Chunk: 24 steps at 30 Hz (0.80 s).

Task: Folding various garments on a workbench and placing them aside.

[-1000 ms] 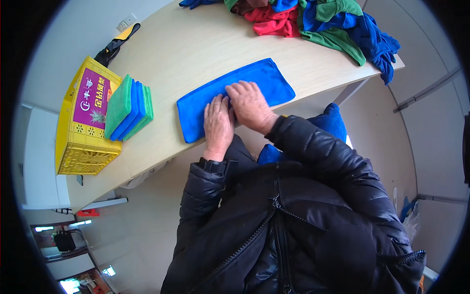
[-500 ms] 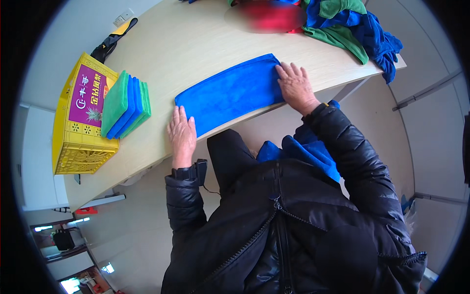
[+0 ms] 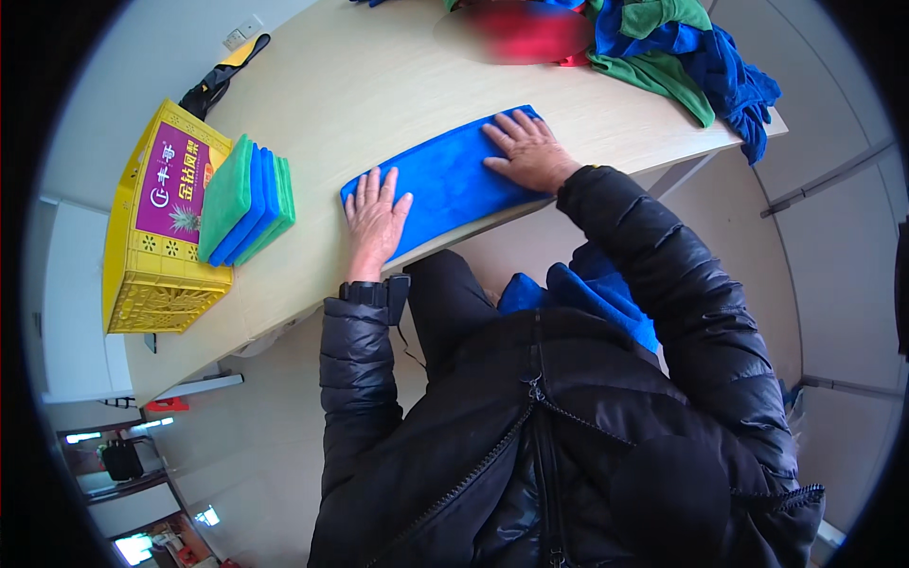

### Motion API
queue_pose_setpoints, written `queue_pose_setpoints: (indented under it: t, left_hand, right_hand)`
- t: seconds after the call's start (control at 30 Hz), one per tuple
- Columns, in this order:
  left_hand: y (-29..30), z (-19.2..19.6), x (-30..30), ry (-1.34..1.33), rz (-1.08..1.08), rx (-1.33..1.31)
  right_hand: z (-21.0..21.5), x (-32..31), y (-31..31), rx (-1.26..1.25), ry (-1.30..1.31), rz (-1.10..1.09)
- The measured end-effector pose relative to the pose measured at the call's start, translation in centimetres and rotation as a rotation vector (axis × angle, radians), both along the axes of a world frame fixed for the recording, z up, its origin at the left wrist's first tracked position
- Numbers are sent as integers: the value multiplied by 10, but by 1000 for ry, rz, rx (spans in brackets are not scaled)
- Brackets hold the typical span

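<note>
Surface: pale wooden table (image 3: 379, 85), curved by the lens, grey floor below.
Blue cloth (image 3: 445, 175): folded into a long strip, flat near the table's front edge.
Left hand (image 3: 376, 216): fingers spread, palm down on the strip's left end.
Right hand (image 3: 525, 150): fingers spread, pressed flat on the strip's right end.
Folded stack (image 3: 244, 201): green and blue cloths, left of the strip, leaning on the yellow crate (image 3: 161, 256).
Cloth heap (image 3: 682, 47): loose green, blue and red, at the far right.

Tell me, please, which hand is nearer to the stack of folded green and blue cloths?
Left. The left hand lies on the blue cloth's near end, beside the stack of folded green and blue cloths; the right hand presses the far end.
</note>
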<state>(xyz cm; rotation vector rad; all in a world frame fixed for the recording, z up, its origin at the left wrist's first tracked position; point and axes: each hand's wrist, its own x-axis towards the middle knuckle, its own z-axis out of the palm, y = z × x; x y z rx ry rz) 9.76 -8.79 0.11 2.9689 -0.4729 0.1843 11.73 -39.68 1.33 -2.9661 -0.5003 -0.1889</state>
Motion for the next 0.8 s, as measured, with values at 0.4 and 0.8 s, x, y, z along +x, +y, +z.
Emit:
queue_pose_setpoints:
  t: [0.4,0.8]
  left_hand:
    - [-51,30,-67,-216,-296,-142]
    - [-12,17,-99,-258,-235,-146]
  right_hand:
    - [12,-63,47,72,-79,20]
    - [0,-109,-17,38,-159,182]
